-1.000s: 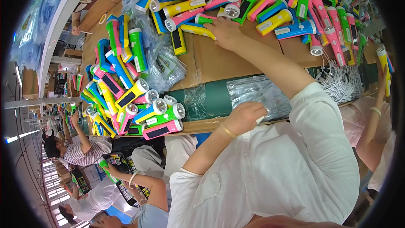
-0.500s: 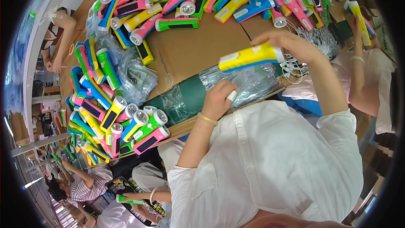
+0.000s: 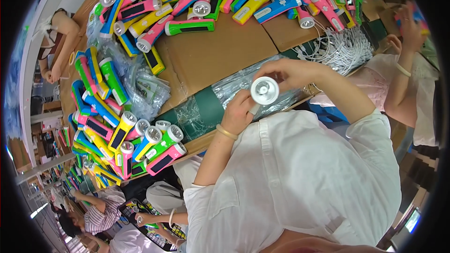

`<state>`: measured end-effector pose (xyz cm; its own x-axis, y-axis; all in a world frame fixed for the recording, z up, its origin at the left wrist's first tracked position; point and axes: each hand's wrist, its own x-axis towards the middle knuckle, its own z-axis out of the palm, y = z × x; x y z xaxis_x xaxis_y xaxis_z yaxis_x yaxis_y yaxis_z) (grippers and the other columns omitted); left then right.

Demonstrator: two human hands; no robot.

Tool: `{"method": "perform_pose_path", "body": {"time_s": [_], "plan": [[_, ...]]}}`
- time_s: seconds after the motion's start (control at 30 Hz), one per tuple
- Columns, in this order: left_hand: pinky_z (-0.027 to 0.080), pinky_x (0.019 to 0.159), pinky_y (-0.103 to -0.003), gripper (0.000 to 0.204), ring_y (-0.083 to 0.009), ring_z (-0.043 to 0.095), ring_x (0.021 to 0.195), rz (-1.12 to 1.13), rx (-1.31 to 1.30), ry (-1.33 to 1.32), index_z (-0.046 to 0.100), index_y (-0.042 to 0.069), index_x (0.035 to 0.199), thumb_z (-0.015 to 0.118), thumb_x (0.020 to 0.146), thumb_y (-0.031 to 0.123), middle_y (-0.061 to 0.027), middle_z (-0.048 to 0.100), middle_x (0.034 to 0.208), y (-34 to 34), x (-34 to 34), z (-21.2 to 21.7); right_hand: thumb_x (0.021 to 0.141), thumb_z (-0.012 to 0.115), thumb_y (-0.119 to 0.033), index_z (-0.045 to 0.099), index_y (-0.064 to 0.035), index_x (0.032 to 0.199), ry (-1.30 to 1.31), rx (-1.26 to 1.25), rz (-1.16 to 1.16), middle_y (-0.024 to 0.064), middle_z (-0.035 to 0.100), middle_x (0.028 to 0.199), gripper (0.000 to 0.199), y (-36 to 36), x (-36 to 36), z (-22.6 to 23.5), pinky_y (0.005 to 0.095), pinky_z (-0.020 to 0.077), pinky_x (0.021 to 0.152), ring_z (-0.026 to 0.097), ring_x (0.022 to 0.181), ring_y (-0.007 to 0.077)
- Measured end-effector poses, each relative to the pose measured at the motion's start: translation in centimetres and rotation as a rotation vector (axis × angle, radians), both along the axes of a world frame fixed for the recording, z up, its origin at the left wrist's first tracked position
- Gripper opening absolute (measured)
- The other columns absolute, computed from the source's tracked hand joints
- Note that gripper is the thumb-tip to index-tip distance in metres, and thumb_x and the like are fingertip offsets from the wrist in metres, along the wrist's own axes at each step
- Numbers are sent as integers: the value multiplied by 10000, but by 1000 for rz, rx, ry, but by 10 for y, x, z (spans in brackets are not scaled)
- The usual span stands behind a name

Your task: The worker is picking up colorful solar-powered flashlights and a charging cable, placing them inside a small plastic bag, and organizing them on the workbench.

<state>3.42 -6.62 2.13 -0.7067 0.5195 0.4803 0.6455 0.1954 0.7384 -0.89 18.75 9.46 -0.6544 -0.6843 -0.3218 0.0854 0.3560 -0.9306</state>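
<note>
In my right hand (image 3: 293, 72) is a flashlight (image 3: 265, 90), its round white head and silver reflector turned up toward me, which hides its body. The fingers of that hand curl round its far and right side. My left hand (image 3: 236, 111), with a pale band at the wrist, is closed right beside the flashlight's head. A small white piece (image 3: 254, 109) shows at its fingertips; whether it is held or worn on a finger, I cannot tell. Below both hands lies clear plastic wrap (image 3: 234, 82) over a green strip of the table (image 3: 202, 112).
Many-coloured flashlights are heaped at the back (image 3: 253, 7) and left (image 3: 101, 112). Clear plastic bags (image 3: 150, 89) lie between the heaps and the cardboard (image 3: 211, 51). A bundle of white cables (image 3: 349, 51) is at right. A co-worker's hand (image 3: 412, 30) holds a blurred colourful thing.
My right hand has brought the flashlight left and down to my left hand and turned it from lying sideways to head-up. The co-worker's hand at right has moved up.
</note>
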Motion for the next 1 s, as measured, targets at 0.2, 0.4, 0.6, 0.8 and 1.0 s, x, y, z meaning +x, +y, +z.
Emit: {"method": "perform_pose_path", "body": {"time_s": [0.2, 0.4, 0.6, 0.8, 1.0], "plan": [[548, 758, -395, 195, -317, 654, 892, -36, 36, -70, 705, 48, 974, 701, 787, -9, -130, 642, 983, -2, -3, 13, 844, 818, -289, 594, -92, 1229, 253, 200, -151, 45, 626, 1011, 488, -10, 5, 14, 342, 471, 730, 579, 869, 183], [544, 748, -389, 204, -307, 648, 872, -75, 36, -150, 706, 44, 952, 708, 761, -28, -120, 625, 944, -3, -13, 16, 912, 758, -284, 561, -41, 1292, 207, 87, -179, 98, 678, 1073, 493, -10, 16, -2, 345, 529, 780, 644, 923, 208], [524, 713, -330, 146, -269, 651, 813, -64, 14, -117, 704, 40, 926, 724, 790, -11, -113, 648, 930, -11, -20, 19, 924, 731, -264, 568, -40, 1302, 198, 175, -106, 142, 681, 1117, 469, 5, 15, 11, 424, 521, 836, 647, 1017, 317], [493, 666, -349, 142, -276, 600, 782, -12, 57, -69, 704, 29, 881, 769, 759, -1, -101, 600, 889, -3, -17, 32, 864, 768, -237, 628, -127, 1251, 464, 578, 102, 179, 674, 1048, 426, 24, 18, 37, 499, 521, 864, 661, 1034, 388], [486, 691, -394, 183, -306, 583, 810, -221, -33, 9, 683, 34, 901, 748, 735, -6, -107, 577, 864, 26, -28, 43, 818, 763, -217, 666, -114, 1137, 851, 706, 173, 105, 681, 951, 349, -9, 52, -7, 435, 518, 907, 645, 1026, 305]]}}
